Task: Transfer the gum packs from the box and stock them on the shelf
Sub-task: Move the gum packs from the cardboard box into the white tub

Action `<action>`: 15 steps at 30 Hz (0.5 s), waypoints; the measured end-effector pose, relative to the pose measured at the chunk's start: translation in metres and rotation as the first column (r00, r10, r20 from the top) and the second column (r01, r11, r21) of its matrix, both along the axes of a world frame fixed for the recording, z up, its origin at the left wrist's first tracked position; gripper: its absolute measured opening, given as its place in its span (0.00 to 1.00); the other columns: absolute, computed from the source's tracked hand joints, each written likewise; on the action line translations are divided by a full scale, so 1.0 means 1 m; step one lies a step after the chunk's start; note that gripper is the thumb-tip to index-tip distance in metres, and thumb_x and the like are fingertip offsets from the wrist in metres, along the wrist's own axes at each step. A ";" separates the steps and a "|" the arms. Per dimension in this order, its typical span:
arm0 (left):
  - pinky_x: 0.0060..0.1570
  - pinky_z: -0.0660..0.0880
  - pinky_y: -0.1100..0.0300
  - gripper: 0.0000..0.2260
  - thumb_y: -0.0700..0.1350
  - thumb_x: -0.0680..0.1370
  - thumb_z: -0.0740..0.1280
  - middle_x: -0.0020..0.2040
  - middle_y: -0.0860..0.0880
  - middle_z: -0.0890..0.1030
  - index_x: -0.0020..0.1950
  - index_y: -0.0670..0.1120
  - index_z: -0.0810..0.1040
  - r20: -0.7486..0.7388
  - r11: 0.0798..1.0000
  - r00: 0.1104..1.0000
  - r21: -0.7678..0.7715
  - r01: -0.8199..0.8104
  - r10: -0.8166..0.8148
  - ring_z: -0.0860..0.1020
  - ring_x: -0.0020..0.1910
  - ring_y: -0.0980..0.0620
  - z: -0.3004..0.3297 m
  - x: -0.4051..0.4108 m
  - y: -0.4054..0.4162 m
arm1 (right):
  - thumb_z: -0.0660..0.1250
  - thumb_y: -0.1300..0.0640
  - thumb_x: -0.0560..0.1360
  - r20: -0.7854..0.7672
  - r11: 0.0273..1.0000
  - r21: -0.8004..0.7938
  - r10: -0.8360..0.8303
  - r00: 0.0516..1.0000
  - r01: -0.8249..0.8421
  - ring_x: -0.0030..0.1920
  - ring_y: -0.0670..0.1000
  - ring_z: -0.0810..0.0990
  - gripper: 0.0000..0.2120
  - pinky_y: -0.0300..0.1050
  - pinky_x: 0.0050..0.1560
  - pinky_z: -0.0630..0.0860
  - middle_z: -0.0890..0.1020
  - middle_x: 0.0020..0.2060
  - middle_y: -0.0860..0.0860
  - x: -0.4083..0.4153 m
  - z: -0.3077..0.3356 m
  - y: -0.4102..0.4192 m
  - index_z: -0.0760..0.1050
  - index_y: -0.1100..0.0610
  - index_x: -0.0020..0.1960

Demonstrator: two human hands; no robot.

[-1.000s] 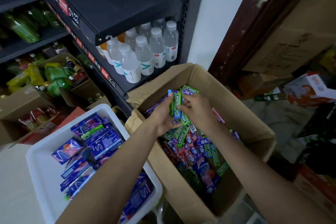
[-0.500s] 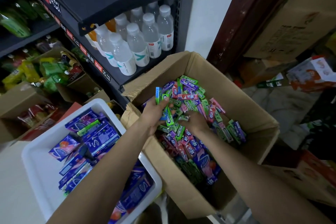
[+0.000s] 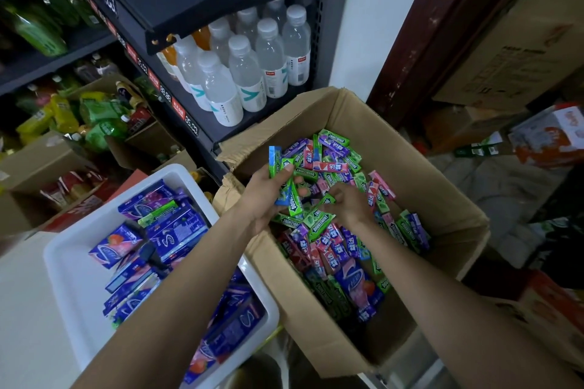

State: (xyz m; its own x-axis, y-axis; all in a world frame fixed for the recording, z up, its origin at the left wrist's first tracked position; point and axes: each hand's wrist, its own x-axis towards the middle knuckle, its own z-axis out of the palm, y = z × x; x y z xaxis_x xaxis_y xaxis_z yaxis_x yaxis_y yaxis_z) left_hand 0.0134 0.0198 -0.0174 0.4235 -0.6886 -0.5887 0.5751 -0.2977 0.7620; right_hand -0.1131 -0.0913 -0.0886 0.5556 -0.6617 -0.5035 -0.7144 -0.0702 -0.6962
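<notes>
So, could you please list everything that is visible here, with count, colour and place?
cardboard box: one, brown, centre-right, open
gum packs: many, green, purple, pink and blue, loose in the box
white tub: one, lower left, holds blue-purple cartons
bottles: several, clear with white caps, on the dark shelf
left hand: grips a few green and blue packs
right hand: fingers curled in the pile; grip unclear

Clear water bottles (image 3: 252, 72) stand in rows at the dark rack's right end, green and yellow drink bottles (image 3: 79, 117) crowd cartons lower left, and stacked cardboard cartons (image 3: 518, 50) fill the right.
</notes>
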 end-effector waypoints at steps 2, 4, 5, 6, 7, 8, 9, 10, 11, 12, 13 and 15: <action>0.41 0.77 0.53 0.05 0.44 0.81 0.60 0.42 0.46 0.79 0.55 0.45 0.72 -0.022 1.000 1.000 -0.005 0.004 -0.004 0.81 0.36 0.50 0.003 -0.001 0.001 | 0.72 0.60 0.72 0.013 0.998 -0.060 0.005 1.000 -0.004 0.48 0.61 0.79 0.14 0.58 0.51 0.77 0.79 0.48 0.60 -0.007 0.005 -0.004 0.75 0.65 0.55; 0.43 0.78 0.52 0.06 0.42 0.81 0.60 0.43 0.46 0.80 0.57 0.44 0.72 -0.041 1.000 0.999 -0.025 0.015 -0.016 0.81 0.37 0.50 0.007 -0.001 0.004 | 0.71 0.60 0.73 0.060 0.992 -0.121 -0.008 0.998 0.016 0.47 0.59 0.80 0.12 0.54 0.48 0.79 0.80 0.47 0.59 -0.010 0.016 -0.006 0.76 0.64 0.53; 0.43 0.79 0.52 0.06 0.42 0.81 0.59 0.43 0.46 0.80 0.57 0.43 0.72 -0.036 0.999 0.999 -0.038 0.021 -0.023 0.81 0.37 0.50 0.008 0.000 0.007 | 0.70 0.60 0.73 0.094 0.990 -0.138 -0.026 0.995 0.039 0.46 0.57 0.81 0.11 0.51 0.46 0.80 0.80 0.48 0.57 -0.010 0.022 -0.007 0.76 0.64 0.54; 0.43 0.79 0.52 0.06 0.42 0.81 0.59 0.44 0.46 0.81 0.57 0.43 0.72 -0.016 0.998 0.999 -0.053 0.027 -0.027 0.82 0.38 0.50 0.012 0.000 0.011 | 0.70 0.60 0.73 0.143 0.989 -0.130 -0.057 0.988 0.076 0.45 0.55 0.81 0.12 0.46 0.42 0.81 0.80 0.49 0.57 -0.009 0.031 -0.007 0.76 0.63 0.55; 0.43 0.80 0.52 0.07 0.42 0.81 0.59 0.44 0.46 0.81 0.58 0.43 0.72 0.014 0.997 1.000 -0.071 0.029 -0.028 0.82 0.38 0.51 0.015 0.001 0.016 | 0.70 0.61 0.73 0.203 0.987 -0.105 -0.097 0.974 0.120 0.44 0.53 0.80 0.13 0.41 0.38 0.80 0.80 0.50 0.56 -0.006 0.041 -0.005 0.76 0.63 0.56; 0.42 0.80 0.53 0.08 0.42 0.81 0.59 0.44 0.46 0.81 0.58 0.43 0.72 0.054 0.996 0.998 -0.088 0.027 -0.023 0.82 0.38 0.51 0.019 0.003 0.022 | 0.70 0.61 0.73 0.262 0.984 -0.078 -0.133 0.956 0.158 0.43 0.51 0.80 0.14 0.36 0.35 0.79 0.79 0.50 0.56 -0.003 0.054 -0.002 0.75 0.64 0.57; 0.40 0.80 0.55 0.07 0.43 0.81 0.60 0.44 0.46 0.82 0.58 0.44 0.73 0.099 0.995 0.995 -0.101 0.022 -0.012 0.82 0.37 0.52 0.023 0.004 0.028 | 0.70 0.61 0.73 0.321 0.980 -0.054 -0.163 0.933 0.189 0.41 0.49 0.80 0.14 0.34 0.33 0.78 0.79 0.50 0.56 0.002 0.067 0.002 0.75 0.64 0.57; 0.38 0.80 0.57 0.07 0.43 0.81 0.60 0.44 0.46 0.82 0.57 0.45 0.73 0.148 0.994 0.989 -0.108 0.015 0.001 0.81 0.37 0.52 0.029 0.006 0.036 | 0.70 0.61 0.74 0.374 0.977 -0.033 -0.185 0.909 0.212 0.39 0.47 0.80 0.13 0.33 0.32 0.77 0.79 0.49 0.56 0.007 0.081 0.009 0.75 0.64 0.57; 0.36 0.79 0.59 0.06 0.43 0.81 0.60 0.44 0.46 0.82 0.56 0.45 0.74 0.202 0.994 0.979 -0.106 0.010 0.012 0.81 0.36 0.53 0.032 0.010 0.045 | 0.70 0.61 0.74 0.422 0.974 -0.019 -0.196 0.885 0.225 0.38 0.45 0.79 0.12 0.32 0.32 0.76 0.79 0.48 0.56 0.012 0.093 0.016 0.75 0.64 0.55; 0.36 0.79 0.60 0.06 0.43 0.81 0.60 0.44 0.46 0.82 0.55 0.45 0.74 0.256 0.996 0.966 -0.094 0.005 0.019 0.81 0.36 0.53 0.035 0.015 0.055 | 0.69 0.61 0.74 0.459 0.974 -0.010 -0.197 0.866 0.226 0.37 0.44 0.79 0.11 0.30 0.32 0.75 0.79 0.46 0.55 0.017 0.105 0.025 0.74 0.63 0.54; 0.39 0.79 0.58 0.06 0.44 0.81 0.61 0.45 0.44 0.82 0.55 0.44 0.75 0.316 0.997 0.948 -0.076 0.004 0.020 0.81 0.37 0.52 0.037 0.022 0.066 | 0.69 0.62 0.74 0.490 0.976 -0.001 -0.189 0.851 0.218 0.36 0.43 0.78 0.10 0.30 0.32 0.75 0.79 0.43 0.53 0.024 0.114 0.035 0.74 0.63 0.54; 0.49 0.78 0.52 0.06 0.44 0.80 0.62 0.47 0.42 0.81 0.54 0.45 0.76 0.453 0.999 0.891 -0.035 0.039 -0.019 0.81 0.42 0.49 0.037 0.039 0.093 | 0.69 0.64 0.74 0.519 0.985 0.010 -0.150 0.841 0.170 0.34 0.42 0.78 0.09 0.34 0.32 0.77 0.78 0.39 0.53 0.038 0.124 0.061 0.74 0.65 0.53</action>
